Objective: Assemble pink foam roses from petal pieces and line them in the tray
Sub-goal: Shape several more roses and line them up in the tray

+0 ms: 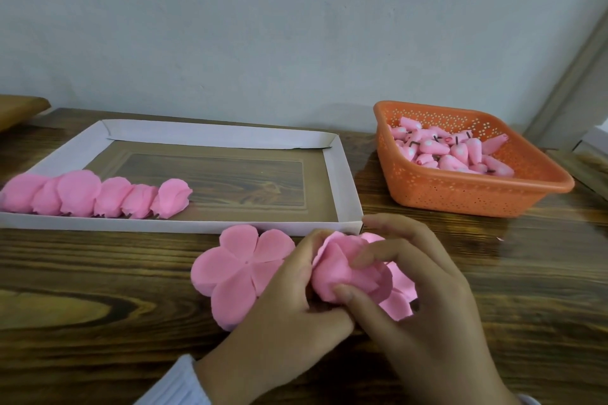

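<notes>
Worktop: dark wood-grain surface with a slight sheen. Tray: matt white card walls, folded at the corners, around a wood-grain floor. Finished roses inside the tray: soft matt pink foam with lightly crinkled edges. Flat petal piece just in front of the tray: thin, smooth, matt pink foam. Basket right of the tray: orange perforated plastic, slightly glossy. Buds in the basket: smooth pink foam. Sleeve cuff: white ribbed knit cloth.
</notes>
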Demonstrator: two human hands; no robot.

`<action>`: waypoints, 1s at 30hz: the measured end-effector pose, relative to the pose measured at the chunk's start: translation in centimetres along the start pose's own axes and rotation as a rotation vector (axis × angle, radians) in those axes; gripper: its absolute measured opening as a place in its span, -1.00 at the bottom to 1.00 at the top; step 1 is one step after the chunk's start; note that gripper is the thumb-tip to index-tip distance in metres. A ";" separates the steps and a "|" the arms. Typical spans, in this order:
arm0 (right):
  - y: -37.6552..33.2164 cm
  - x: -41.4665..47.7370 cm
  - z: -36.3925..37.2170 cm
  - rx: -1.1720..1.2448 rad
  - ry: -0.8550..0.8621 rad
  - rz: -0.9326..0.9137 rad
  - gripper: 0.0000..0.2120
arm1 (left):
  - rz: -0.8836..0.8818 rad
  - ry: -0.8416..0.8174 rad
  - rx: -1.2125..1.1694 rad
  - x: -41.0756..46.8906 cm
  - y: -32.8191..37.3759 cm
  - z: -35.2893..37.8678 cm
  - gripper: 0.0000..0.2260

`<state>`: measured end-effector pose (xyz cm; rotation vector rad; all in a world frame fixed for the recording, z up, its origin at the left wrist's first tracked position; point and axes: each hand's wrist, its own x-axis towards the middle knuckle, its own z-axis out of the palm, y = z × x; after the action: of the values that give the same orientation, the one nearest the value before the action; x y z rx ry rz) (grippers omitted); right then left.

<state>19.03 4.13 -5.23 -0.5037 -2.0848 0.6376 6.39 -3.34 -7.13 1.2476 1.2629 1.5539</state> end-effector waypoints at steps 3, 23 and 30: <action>0.0 0.0 -0.2 0.043 -0.009 0.057 -0.84 | -0.118 -0.047 -0.246 0.6 -0.2 -0.1 -0.48; -0.6 0.2 -1.0 0.292 -0.132 0.045 -0.89 | -0.201 0.067 -0.515 0.7 -0.4 0.0 -0.71; -0.3 0.1 -0.8 0.270 -0.110 0.049 -0.91 | -0.196 0.036 -0.451 0.6 -0.5 0.1 -0.73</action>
<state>19.63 4.12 -4.56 -0.3728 -2.0519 0.9780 6.34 -2.69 -7.45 0.7881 0.9508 1.6062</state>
